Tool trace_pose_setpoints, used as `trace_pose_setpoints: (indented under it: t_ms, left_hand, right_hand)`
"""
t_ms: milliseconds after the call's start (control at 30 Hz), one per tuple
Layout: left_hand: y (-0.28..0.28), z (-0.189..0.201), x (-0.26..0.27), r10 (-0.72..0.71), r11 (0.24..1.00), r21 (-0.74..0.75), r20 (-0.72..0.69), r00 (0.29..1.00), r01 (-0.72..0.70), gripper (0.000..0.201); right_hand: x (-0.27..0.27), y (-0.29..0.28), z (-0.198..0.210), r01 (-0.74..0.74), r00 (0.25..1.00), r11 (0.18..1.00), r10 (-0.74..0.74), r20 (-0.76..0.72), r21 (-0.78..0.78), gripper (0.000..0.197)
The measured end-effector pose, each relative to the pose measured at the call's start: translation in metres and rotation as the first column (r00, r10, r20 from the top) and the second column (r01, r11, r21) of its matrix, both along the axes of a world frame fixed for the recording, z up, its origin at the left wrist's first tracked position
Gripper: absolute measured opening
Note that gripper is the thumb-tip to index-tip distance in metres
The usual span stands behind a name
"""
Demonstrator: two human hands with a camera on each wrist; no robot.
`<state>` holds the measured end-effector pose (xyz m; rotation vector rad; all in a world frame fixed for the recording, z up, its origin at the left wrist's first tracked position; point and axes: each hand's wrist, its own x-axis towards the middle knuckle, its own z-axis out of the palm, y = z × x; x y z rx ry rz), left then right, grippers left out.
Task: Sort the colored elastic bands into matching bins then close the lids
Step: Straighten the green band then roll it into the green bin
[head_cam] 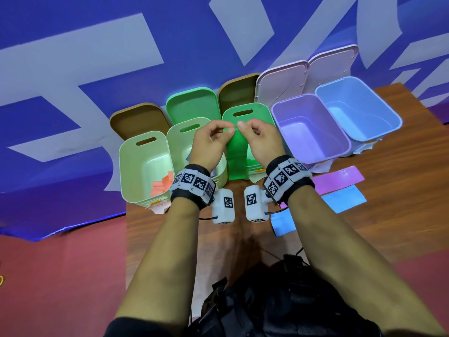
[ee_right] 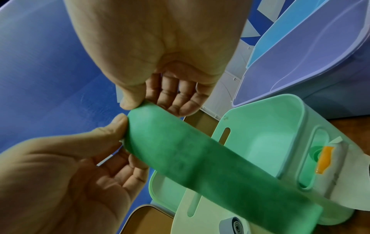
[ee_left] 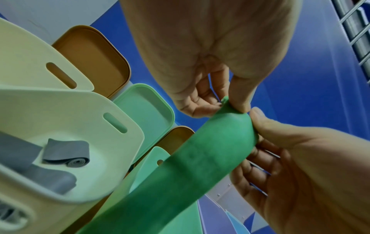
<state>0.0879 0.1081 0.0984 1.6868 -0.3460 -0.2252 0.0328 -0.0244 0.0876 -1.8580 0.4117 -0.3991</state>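
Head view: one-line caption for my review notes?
Both hands, left hand and right hand, pinch a green band's top edge above the green bin.

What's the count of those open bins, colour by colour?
Pale bins: 2
Green bin: 1
Purple bin: 1
Blue bin: 1
Total: 5

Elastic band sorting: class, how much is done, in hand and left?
Done: orange bands lie in the leftmost bin, grey bands in the next. In hand: both hands pinch a green band. Left: purple and blue bands on the table; every lid open.
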Motion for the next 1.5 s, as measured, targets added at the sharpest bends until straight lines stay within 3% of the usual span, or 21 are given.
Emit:
trace_pose_setpoints:
  t_ms: [100,267,367,433,500,567,700,767,900,1133,1167,1267,1400,1500]
  left_hand:
    - [-0.0019,-0.0009,0.0006,0.019,0.999,0.029,-0.001,1.000,-0.019,0.005]
    - [-0.0038,-0.0005,0.0013,0.049,0.993,0.110,0.049,0.998,-0.054,0.026]
    - [-0.0025,-0.0022,-0.0001,0.054,0.989,0.138,0.033,0.998,-0.058,0.049]
    - [-0.0027,-0.0024,-0.0018,0.050,0.990,0.135,0.001,0.999,-0.050,0.056]
    - [-0.0039,-0.0005,-0.0043,0.043,0.995,0.090,-0.035,0.998,-0.039,0.041]
    - [-0.0043,0.0010,-0.0059,0.013,1.000,-0.004,-0.075,0.997,-0.014,0.011]
    - [-0.0040,-0.0014,-0.0048,0.008,1.000,-0.008,-0.042,0.999,-0.008,0.010]
    - [-0.0051,-0.0008,-0.0043,0.020,1.000,0.013,-0.035,0.999,-0.020,0.002]
    - [-0.0040,-0.0038,0.0000,0.065,0.996,0.069,0.010,0.998,-0.065,0.026]
    - [-0.0022,-0.0024,-0.0022,0.080,0.990,0.118,-0.013,0.997,-0.078,0.052]
    - [-0.0024,-0.0014,-0.0025,0.085,0.991,0.108,-0.027,0.996,-0.081,0.049]
    - [-0.0034,0.0026,-0.0045,0.049,0.999,-0.013,-0.076,0.996,-0.050,0.013]
    - [-0.0047,0.0017,-0.0011,0.003,1.000,-0.026,-0.048,0.999,-0.004,0.013]
    - [-0.0080,-0.0015,0.0004,0.024,1.000,0.014,-0.054,0.998,-0.024,0.009]
  right_hand:
    - [-0.0019,0.0013,0.0033,0.018,0.999,1.000,-0.018,-0.026,-0.012,0.051]
    - [0.0013,0.0022,0.0003,-0.015,0.999,0.996,0.012,0.034,0.091,0.010]
    - [0.0004,0.0008,0.0021,-0.029,0.998,0.998,0.026,0.048,0.057,0.004]
    - [0.0007,-0.0002,0.0014,-0.014,1.000,1.000,0.013,0.026,0.017,0.012]
    - [0.0011,-0.0012,-0.0015,-0.007,1.000,1.000,0.007,0.012,-0.012,0.019]
    - [0.0017,-0.0024,-0.0051,0.018,1.000,1.000,-0.018,0.007,-0.018,0.029]
    - [0.0010,-0.0030,-0.0041,0.063,0.998,0.998,-0.063,-0.011,-0.021,0.048]
    - [0.0005,-0.0026,-0.0011,0.059,0.998,0.998,-0.059,-0.010,-0.005,0.046]
    - [0.0014,-0.0015,-0.0001,0.008,0.999,0.996,-0.012,0.046,0.092,0.012]
    - [0.0016,-0.0013,0.0007,-0.028,0.997,0.994,0.021,0.072,0.103,0.007]
    - [0.0020,-0.0017,0.0005,-0.020,0.999,0.996,0.015,0.052,0.085,0.010]
    - [0.0034,-0.0028,-0.0010,0.008,1.000,1.000,-0.008,0.008,0.025,0.030]
    - [0.0021,-0.0043,0.0019,0.047,0.998,0.999,-0.048,-0.030,-0.005,0.041]
    - [0.0031,-0.0051,0.0036,0.049,0.999,0.998,-0.049,-0.022,0.037,0.032]
